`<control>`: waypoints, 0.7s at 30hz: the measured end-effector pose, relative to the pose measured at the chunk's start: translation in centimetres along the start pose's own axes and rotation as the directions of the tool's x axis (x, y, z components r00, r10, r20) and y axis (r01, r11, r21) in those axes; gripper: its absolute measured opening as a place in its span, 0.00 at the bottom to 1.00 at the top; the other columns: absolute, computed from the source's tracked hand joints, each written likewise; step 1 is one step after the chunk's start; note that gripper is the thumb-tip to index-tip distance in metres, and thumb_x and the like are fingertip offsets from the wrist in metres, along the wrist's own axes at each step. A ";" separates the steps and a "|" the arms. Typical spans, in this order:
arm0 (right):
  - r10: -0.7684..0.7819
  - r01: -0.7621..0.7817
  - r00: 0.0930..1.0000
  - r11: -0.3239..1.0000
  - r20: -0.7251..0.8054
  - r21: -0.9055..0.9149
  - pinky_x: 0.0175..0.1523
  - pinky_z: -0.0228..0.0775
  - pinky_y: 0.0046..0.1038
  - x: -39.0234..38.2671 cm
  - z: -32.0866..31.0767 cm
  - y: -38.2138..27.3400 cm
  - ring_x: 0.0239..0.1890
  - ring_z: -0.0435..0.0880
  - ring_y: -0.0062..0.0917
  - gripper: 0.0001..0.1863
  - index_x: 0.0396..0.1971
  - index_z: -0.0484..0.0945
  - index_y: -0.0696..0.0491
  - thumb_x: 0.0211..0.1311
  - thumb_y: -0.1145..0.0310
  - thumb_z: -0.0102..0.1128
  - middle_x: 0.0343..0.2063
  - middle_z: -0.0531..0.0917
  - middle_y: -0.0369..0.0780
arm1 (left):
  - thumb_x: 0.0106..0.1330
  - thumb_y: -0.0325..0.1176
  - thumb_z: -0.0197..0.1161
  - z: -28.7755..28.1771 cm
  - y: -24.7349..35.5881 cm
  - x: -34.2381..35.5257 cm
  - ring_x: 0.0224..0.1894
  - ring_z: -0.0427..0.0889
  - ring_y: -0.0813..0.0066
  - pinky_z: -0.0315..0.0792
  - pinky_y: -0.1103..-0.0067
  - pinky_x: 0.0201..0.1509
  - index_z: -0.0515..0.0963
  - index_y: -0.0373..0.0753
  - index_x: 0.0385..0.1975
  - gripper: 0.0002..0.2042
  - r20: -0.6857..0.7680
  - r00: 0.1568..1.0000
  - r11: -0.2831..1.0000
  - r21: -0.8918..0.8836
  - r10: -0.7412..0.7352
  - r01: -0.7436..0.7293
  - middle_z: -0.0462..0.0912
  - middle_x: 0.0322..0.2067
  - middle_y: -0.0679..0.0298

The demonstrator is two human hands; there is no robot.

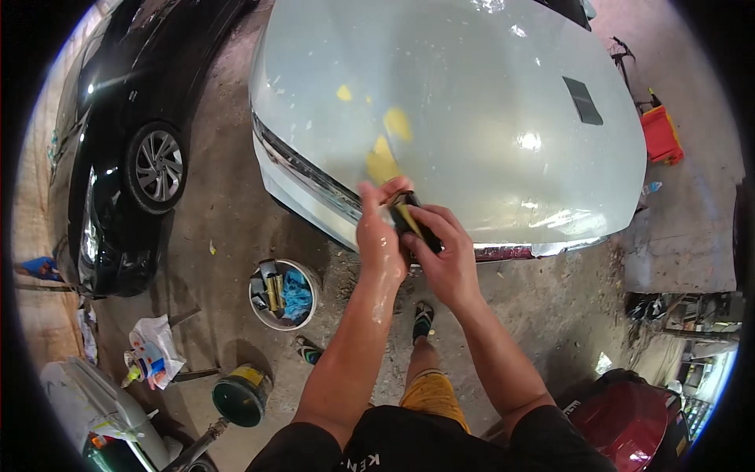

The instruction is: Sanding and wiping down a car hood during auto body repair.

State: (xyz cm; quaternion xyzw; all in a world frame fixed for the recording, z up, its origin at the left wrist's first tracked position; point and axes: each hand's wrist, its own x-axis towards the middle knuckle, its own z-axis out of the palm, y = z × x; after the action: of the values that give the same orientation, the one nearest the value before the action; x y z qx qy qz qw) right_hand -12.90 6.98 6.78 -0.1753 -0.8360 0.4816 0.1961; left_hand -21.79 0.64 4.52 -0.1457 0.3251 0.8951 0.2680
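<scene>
White hood (487,141), glossy, across upper centre, with bright reflections. Black car (165,71) at upper left, parked apart from hood, front wheel (157,167) in view. Maroon bodywork (621,429) at lower right, partly cut off by rim of view. Right hand (450,248) just in front of hood's near edge, thumb and fingers closed on dark block (429,230). Left hand (382,240) beside right, wrist wet, fingers bent at block's far end; too blurred to tell whether closed on it. White bucket (316,289) on floor left of forearms; contains blue sheet (296,296) and several blocks, dark and yellowish. Green bucket (236,404) nearer, at lower left. Red container (662,135) beyond hood's right side. Yellow patches (383,164) on hood, just beyond left hand. Dark rectangle (583,101), flat on hood's right part. Dark block between both hands, in right-hand grip; exact outline blurred.
</scene>
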 end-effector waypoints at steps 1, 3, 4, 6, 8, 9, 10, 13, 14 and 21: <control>-0.005 0.005 1.000 1.000 0.000 -0.023 0.56 0.72 0.32 0.7 0.1 -0.1 0.50 0.81 0.40 0.20 0.54 0.79 0.52 0.60 0.73 0.65 0.50 0.80 0.45 | 0.77 0.56 0.46 -0.2 1.0 -0.5 0.36 0.76 0.73 0.72 0.76 0.43 0.76 0.40 0.39 0.23 -0.062 0.993 0.982 -0.167 -0.103 0.091 0.77 0.33 0.67; -0.237 0.184 0.967 0.900 -0.090 -0.394 0.57 0.72 0.36 4.1 0.4 -0.1 0.51 0.79 0.41 0.21 0.54 0.80 0.49 0.59 0.74 0.64 0.52 0.79 0.43 | 0.74 0.57 0.51 -4.5 1.5 0.1 0.28 0.69 0.77 0.65 0.78 0.33 0.69 0.45 0.29 0.21 0.032 0.987 0.940 -0.300 -0.159 0.161 0.68 0.24 0.71; -0.275 0.193 0.958 0.828 -0.082 -0.526 0.56 0.72 0.39 5.9 0.1 0.4 0.52 0.77 0.41 0.22 0.53 0.81 0.48 0.57 0.74 0.64 0.53 0.79 0.41 | 0.74 0.57 0.51 -5.8 1.6 -0.4 0.28 0.69 0.77 0.65 0.78 0.33 0.69 0.45 0.29 0.21 0.041 0.985 0.933 -0.317 -0.167 0.172 0.68 0.24 0.71; -0.319 0.261 0.948 0.766 0.004 -0.587 0.57 0.72 0.38 7.5 0.1 2.0 0.52 0.77 0.41 0.22 0.53 0.81 0.48 0.57 0.75 0.64 0.53 0.79 0.42 | 0.72 0.57 0.55 -8.6 1.6 -1.3 0.24 0.60 0.80 0.56 0.79 0.28 0.63 0.49 0.24 0.21 -0.020 0.970 0.932 -0.282 -0.244 0.228 0.60 0.21 0.74; -0.372 0.352 0.922 0.680 0.110 -0.644 0.59 0.72 0.37 9.4 0.2 3.5 0.53 0.78 0.40 0.21 0.53 0.82 0.47 0.57 0.74 0.63 0.53 0.80 0.41 | 0.69 0.57 0.58 -13.7 0.2 -2.1 0.24 0.60 0.80 0.55 0.80 0.30 0.63 0.52 0.23 0.20 -0.080 0.976 0.979 -0.046 -0.204 0.200 0.61 0.22 0.76; -0.383 0.366 0.916 0.684 0.117 -0.631 0.59 0.72 0.37 11.8 0.5 3.3 0.53 0.78 0.41 0.20 0.52 0.82 0.47 0.58 0.73 0.63 0.52 0.81 0.41 | 0.68 0.58 0.59 -16.0 -0.3 -2.4 0.25 0.60 0.81 0.55 0.80 0.30 0.63 0.53 0.24 0.20 -0.171 0.957 0.971 0.012 -0.235 0.241 0.61 0.22 0.76; -0.383 0.374 0.915 0.684 0.129 -0.626 0.58 0.72 0.37 15.0 0.4 3.3 0.52 0.78 0.41 0.20 0.52 0.83 0.47 0.58 0.72 0.62 0.52 0.82 0.41 | 0.67 0.59 0.60 -18.1 -1.6 -2.6 0.25 0.60 0.82 0.55 0.81 0.30 0.64 0.53 0.25 0.21 -0.263 0.926 0.953 0.061 -0.272 0.297 0.61 0.23 0.77; -0.455 0.469 0.870 0.649 0.188 -0.599 0.58 0.72 0.38 21.4 0.6 1.7 0.51 0.79 0.42 0.18 0.51 0.84 0.46 0.59 0.70 0.62 0.50 0.84 0.41 | 0.65 0.61 0.61 -27.0 -4.9 -2.5 0.25 0.61 0.83 0.56 0.81 0.29 0.64 0.52 0.26 0.21 -0.484 0.824 0.879 0.199 -0.296 0.433 0.60 0.22 0.76; -0.465 0.493 0.859 0.637 0.215 -0.592 0.58 0.72 0.37 21.1 1.1 1.6 0.51 0.79 0.42 0.18 0.50 0.84 0.46 0.60 0.70 0.62 0.50 0.84 0.41 | 0.65 0.61 0.61 -32.0 -4.9 -3.1 0.24 0.61 0.83 0.56 0.81 0.28 0.65 0.51 0.26 0.21 -0.446 0.835 0.872 0.205 -0.321 0.445 0.59 0.22 0.76; -0.505 0.568 0.809 0.537 0.303 -0.623 0.58 0.72 0.37 18.8 1.5 1.7 0.52 0.79 0.43 0.18 0.51 0.83 0.47 0.61 0.73 0.59 0.50 0.83 0.44 | 0.69 0.56 0.58 -45.4 -3.3 -3.9 0.21 0.63 0.74 0.61 0.74 0.27 0.77 0.46 0.31 0.19 -0.672 0.730 0.755 0.413 -0.126 0.509 0.64 0.18 0.72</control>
State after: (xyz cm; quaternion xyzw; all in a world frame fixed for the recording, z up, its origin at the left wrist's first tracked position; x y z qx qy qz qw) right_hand -29.70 15.73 7.64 0.0506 -0.9728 0.0592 0.2183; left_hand -12.75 -28.65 -29.31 -0.3930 0.6141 0.5956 0.3371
